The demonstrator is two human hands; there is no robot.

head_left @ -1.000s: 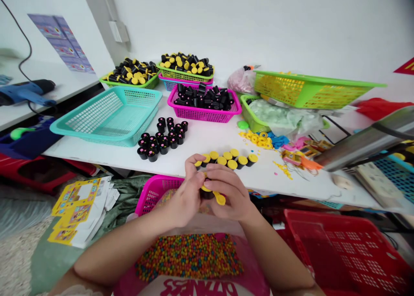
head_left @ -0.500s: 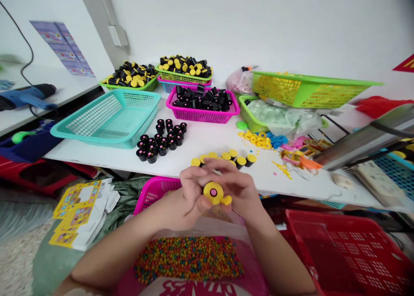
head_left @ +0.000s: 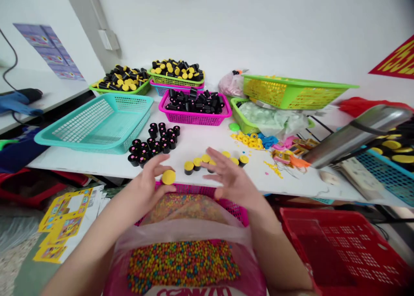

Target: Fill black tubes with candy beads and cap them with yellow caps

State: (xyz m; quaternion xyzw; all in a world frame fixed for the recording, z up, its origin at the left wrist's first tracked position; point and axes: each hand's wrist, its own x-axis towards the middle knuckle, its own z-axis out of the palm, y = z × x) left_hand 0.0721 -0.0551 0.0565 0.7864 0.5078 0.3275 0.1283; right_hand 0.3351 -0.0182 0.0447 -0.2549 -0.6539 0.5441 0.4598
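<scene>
Left hand (head_left: 148,183): is pinching one yellow lid (head_left: 168,177) between thumb and fingers; whether a pot is sitting beneath the lid, I cannot tell.
Yellow lid: is facing up towards the camera, near the front edge of the white table (head_left: 198,138).
Right hand (head_left: 234,181): is spreading its fingers and visibly gripping nothing, partly covering the yellow-topped pots (head_left: 189,168) in this view.
Slip risk: a loose pinch could be letting the lid drop onto the bead bag (head_left: 184,227), which is lying below.
Knock risk: the pots are standing close to the table edge, so a careless sweep of those spread fingers could be toppling one.
Yellow-topped pots: about seven are showing upright; the right hand may be hiding more.
Black pots (head_left: 156,146): roughly twenty are standing together, overlapping too much for an exact count.
Bead bag: one is lying there; its beads (head_left: 181,263) are crowding beyond counting.
Baskets: one turquoise basket (head_left: 51,136) is standing left, one pink basket (head_left: 196,118) is holding loose black pieces (head_left: 194,101).
</scene>
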